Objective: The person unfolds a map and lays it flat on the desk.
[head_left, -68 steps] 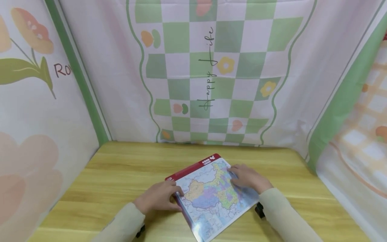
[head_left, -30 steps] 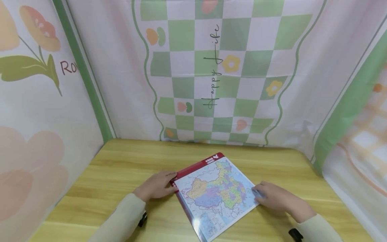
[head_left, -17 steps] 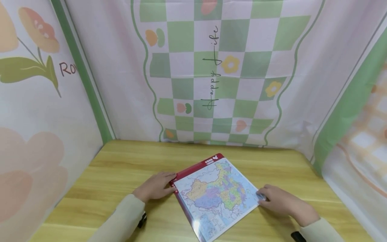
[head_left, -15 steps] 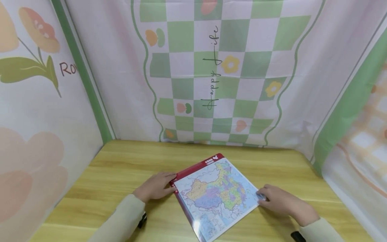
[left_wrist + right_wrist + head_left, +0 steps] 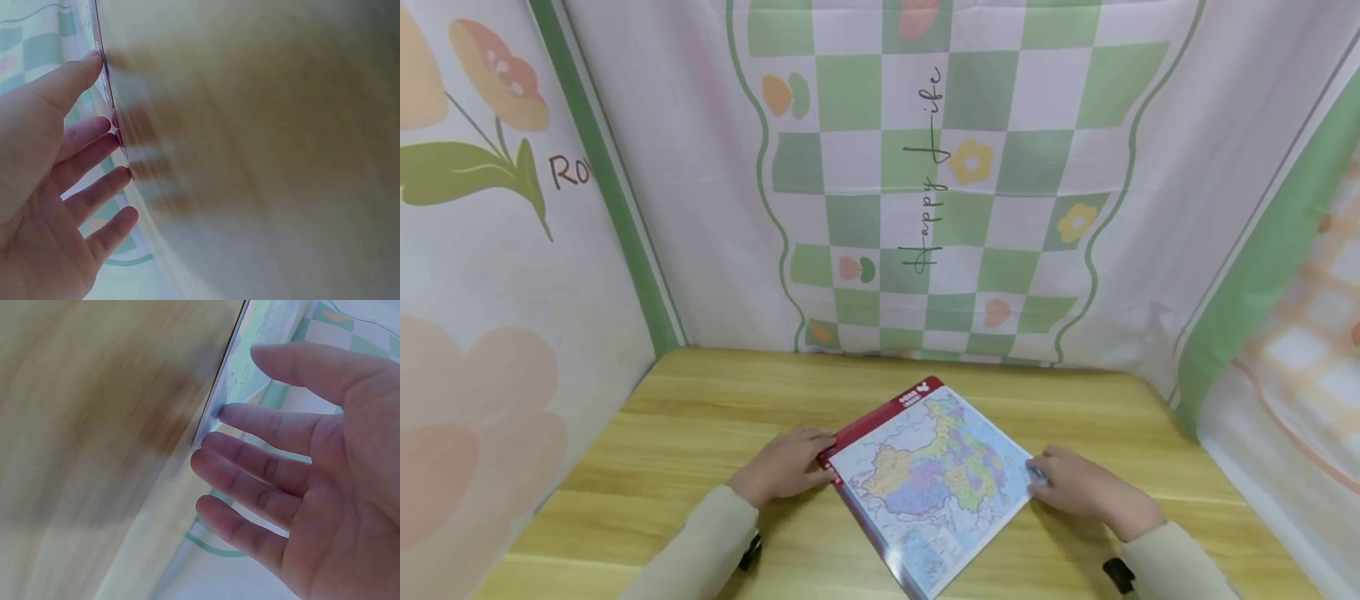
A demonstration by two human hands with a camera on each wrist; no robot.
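A thin flat map board [image 5: 925, 483] with a red strip along its far edge lies at an angle on the wooden table. The left hand [image 5: 782, 465] touches its left corner, at the end of the red strip. In the left wrist view, the thumb and fairly straight, spread fingers [image 5: 94, 194] meet the board's edge. At the right corner is the right hand [image 5: 1086, 490]. Its fingers [image 5: 256, 425] are extended in the right wrist view; the index fingertip touches the map's face, while the thumb stands apart from the other fingers.
The wooden table [image 5: 700, 400] reaches back to a curtain [image 5: 910, 208] with a green check print and lettering. Patterned cloth hangs at the left [image 5: 490, 275] and right too. Both sleeves are pale, with a dark device [image 5: 1120, 575] under the right wrist.
The right hand has gone from the map's face to its right corner. The left hand has shifted to the red corner. Lately the board has turned slightly, its right corner moving left with the right hand.
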